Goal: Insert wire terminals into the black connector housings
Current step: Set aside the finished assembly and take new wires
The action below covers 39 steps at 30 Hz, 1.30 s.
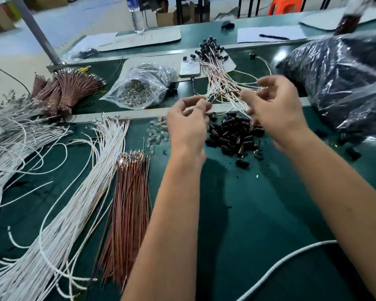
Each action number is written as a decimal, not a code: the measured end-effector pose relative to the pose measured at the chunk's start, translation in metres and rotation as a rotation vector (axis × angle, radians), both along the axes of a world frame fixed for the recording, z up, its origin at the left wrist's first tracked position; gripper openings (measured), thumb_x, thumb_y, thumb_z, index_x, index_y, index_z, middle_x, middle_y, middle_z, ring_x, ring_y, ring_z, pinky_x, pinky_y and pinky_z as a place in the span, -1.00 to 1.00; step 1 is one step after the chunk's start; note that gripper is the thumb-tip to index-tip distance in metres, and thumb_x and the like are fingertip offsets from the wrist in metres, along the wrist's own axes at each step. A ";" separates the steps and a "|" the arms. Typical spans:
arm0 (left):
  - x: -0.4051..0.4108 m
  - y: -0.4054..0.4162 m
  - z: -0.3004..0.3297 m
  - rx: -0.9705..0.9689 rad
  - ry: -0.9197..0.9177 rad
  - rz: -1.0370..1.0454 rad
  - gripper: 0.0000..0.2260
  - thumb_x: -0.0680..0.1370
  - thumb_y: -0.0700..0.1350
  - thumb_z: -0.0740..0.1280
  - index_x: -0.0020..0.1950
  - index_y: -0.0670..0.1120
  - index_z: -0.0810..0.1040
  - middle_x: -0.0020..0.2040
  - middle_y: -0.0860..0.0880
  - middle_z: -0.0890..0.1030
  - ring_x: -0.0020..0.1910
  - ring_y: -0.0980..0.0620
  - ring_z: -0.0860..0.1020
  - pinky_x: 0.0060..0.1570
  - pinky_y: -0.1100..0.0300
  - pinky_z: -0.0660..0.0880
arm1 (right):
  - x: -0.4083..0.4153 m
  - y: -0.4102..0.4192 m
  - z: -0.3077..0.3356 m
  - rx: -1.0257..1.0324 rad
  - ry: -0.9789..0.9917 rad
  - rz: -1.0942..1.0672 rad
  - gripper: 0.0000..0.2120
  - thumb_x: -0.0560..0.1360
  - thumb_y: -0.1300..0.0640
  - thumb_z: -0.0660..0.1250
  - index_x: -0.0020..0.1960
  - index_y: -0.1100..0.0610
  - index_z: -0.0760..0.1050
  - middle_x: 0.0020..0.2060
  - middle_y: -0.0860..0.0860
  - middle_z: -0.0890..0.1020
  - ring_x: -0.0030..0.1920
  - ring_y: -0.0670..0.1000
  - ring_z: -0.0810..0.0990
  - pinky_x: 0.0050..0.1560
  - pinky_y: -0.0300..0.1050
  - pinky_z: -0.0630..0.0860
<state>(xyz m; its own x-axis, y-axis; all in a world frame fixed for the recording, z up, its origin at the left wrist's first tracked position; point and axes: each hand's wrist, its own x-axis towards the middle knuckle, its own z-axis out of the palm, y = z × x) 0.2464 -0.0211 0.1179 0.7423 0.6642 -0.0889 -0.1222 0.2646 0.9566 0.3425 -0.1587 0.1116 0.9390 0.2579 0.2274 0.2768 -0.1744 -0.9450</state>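
While both hands hover above the green table [258, 213], the pile of black connector housings [234, 135] sits right underneath and between them, a bit closer to the right hand. The left hand [188, 124] has its fingers curled in, pinching something small at the fingertips, looks like a wire end, but it's too blurry to say for sure. The right hand [276, 109] is curled too, fingers pinching thin white wires that run up from the finished bunch [217, 68] lying beyond the housing pile, the one with black housings already on the far ends. Left of the pile there's a little scatter of clear plastic bits [159, 133], then copper-coloured wires [128, 205] and a big fan of white wires [70, 203] further left. Past the pile, a zip bag of metal terminals [137, 90] and a phone [189, 66]. Right of the pile is a huge dark plastic bag [339, 72].
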 end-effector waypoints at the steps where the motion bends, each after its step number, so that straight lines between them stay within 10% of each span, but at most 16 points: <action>1: 0.008 -0.012 -0.004 -0.112 -0.084 0.024 -0.91 0.64 -0.31 0.30 -0.03 -0.17 0.55 -0.28 -0.03 0.62 -0.48 0.15 0.37 -0.47 0.32 0.30 | -0.006 -0.003 -0.006 0.038 0.070 0.015 -0.69 0.57 0.07 0.49 0.23 0.12 0.47 -0.10 0.07 0.64 -0.32 -0.07 0.62 -0.40 -0.11 0.53; 6: 0.032 -0.038 -0.019 -0.386 -0.296 0.098 -0.90 0.63 -0.35 0.29 -0.02 -0.18 0.53 -0.26 -0.08 0.59 -0.44 0.11 0.37 -0.42 0.29 0.30 | -0.031 -0.013 -0.033 0.122 0.232 0.043 -0.53 0.59 0.08 0.46 0.37 0.13 0.31 -0.02 0.26 0.62 -0.41 -0.01 0.60 -0.57 -0.18 0.42; 11: 0.032 -0.037 -0.027 -0.214 -0.359 0.093 -0.89 0.60 -0.37 0.34 -0.03 -0.18 0.55 -0.25 -0.06 0.60 -0.36 0.07 0.52 -0.28 0.26 0.49 | -0.038 -0.015 -0.045 0.188 0.309 0.028 -0.20 0.59 0.03 0.47 0.63 0.07 0.05 -0.01 0.23 0.66 -0.43 0.00 0.61 -0.55 -0.16 0.46; 18: 0.018 -0.038 -0.034 -0.095 -0.402 -0.051 -0.84 0.52 -0.50 0.34 -0.12 -0.26 0.53 -0.16 -0.21 0.62 -0.16 -0.14 0.69 -0.07 0.16 0.64 | -0.043 -0.017 -0.045 -0.048 0.005 0.202 -0.95 0.55 0.13 0.51 -0.06 0.10 0.68 -0.45 -0.10 0.64 -0.55 -0.15 0.52 -0.52 -0.32 0.40; 39: 0.011 -0.061 -0.044 -0.051 -0.377 -0.050 -0.83 0.49 -0.48 0.41 -0.08 -0.22 0.59 -0.11 -0.25 0.69 -0.06 -0.21 0.69 0.01 -0.02 0.65 | -0.049 -0.023 -0.037 -0.061 0.187 0.229 -0.84 0.58 0.21 0.43 -0.16 0.24 0.63 -0.48 0.11 0.62 -0.59 0.02 0.51 -0.61 -0.23 0.36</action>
<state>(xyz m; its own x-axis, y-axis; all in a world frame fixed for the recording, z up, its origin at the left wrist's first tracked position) 0.2574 -0.0818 0.0740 0.7603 0.6284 0.1645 -0.4489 0.3253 0.8322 0.2938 -0.1822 0.0745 0.8790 0.4757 0.0337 0.1379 -0.1859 -0.9728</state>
